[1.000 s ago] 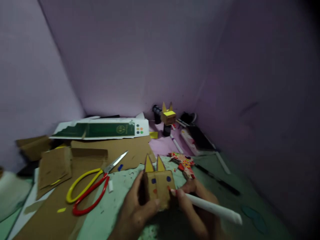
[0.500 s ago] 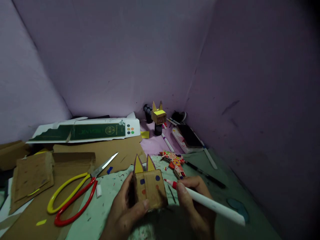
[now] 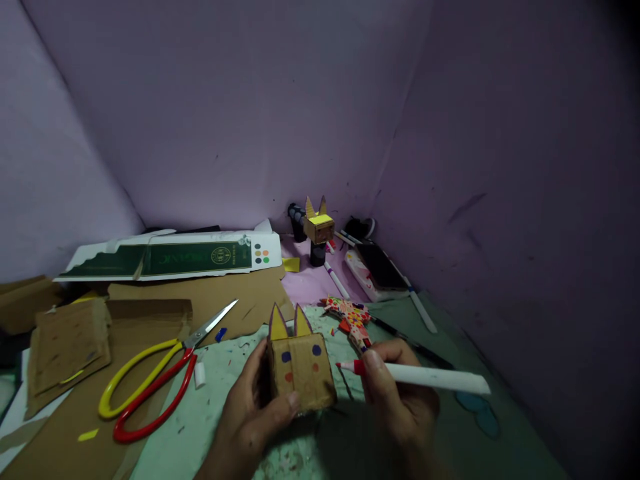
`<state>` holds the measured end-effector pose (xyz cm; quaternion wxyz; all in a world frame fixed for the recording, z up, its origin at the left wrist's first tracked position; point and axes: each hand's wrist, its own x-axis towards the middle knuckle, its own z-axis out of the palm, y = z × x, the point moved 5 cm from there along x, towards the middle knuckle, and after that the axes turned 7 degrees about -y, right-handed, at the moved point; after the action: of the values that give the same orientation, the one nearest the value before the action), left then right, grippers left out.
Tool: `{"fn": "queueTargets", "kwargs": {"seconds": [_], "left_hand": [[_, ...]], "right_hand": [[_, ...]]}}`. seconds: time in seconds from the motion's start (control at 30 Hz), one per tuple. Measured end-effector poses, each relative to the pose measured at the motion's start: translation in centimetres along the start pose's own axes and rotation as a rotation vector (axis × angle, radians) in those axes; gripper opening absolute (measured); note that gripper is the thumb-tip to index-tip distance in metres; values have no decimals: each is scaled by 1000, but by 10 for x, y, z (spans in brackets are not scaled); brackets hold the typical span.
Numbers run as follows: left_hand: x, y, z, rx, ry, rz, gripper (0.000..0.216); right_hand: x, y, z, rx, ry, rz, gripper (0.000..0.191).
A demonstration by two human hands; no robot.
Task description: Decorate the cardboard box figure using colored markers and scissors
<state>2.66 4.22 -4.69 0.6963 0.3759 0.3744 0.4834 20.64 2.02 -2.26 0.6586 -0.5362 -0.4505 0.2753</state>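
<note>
A small cardboard box (image 3: 311, 380) with two pointed yellow ears sits in my left hand (image 3: 253, 413), the thumb across its lower front and the fingers round its left side. Two dark blue dots and two orange-red dots mark its front face. My right hand (image 3: 395, 393) pinches a white marker (image 3: 435, 378) with a red tip, which points left just off the box's right edge. Left of the box lie scissors (image 3: 187, 353) with one yellow and one red handle, blades apart. Near them is a small white cap (image 3: 199, 375).
Behind the right hand lie a patterned colourful piece (image 3: 350, 317) and a dark stick (image 3: 415, 343). Farther back stand another eared cardboard box (image 3: 319, 230), a phone (image 3: 380, 265) and several markers. Cardboard sheets (image 3: 235, 290) cover the left, with a green-and-white carton piece (image 3: 165, 259) by the wall.
The marker has swung from a downward slant to nearly level, its tip slightly right of and lower than before. The box stays in the left hand, almost unmoved. The view has shifted slightly.
</note>
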Motion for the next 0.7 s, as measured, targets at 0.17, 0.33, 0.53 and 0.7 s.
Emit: {"fn": "queueTargets", "kwargs": {"seconds": [0.17,0.33,0.53,0.7], "left_hand": [[1,-2,-2,17,-11,1,92],[1,-4,-5,15,-18,3,96],[0,-3,-3,18,-14,-9,97],[0,-1,-2,38,-24,16,94]], "right_hand": [[2,1,-1,50,15,14,33],[3,-3,1,14,7,7,35],[1,-3,5,119,0,77,32],[0,-6,6,135,-12,65,33]]}}
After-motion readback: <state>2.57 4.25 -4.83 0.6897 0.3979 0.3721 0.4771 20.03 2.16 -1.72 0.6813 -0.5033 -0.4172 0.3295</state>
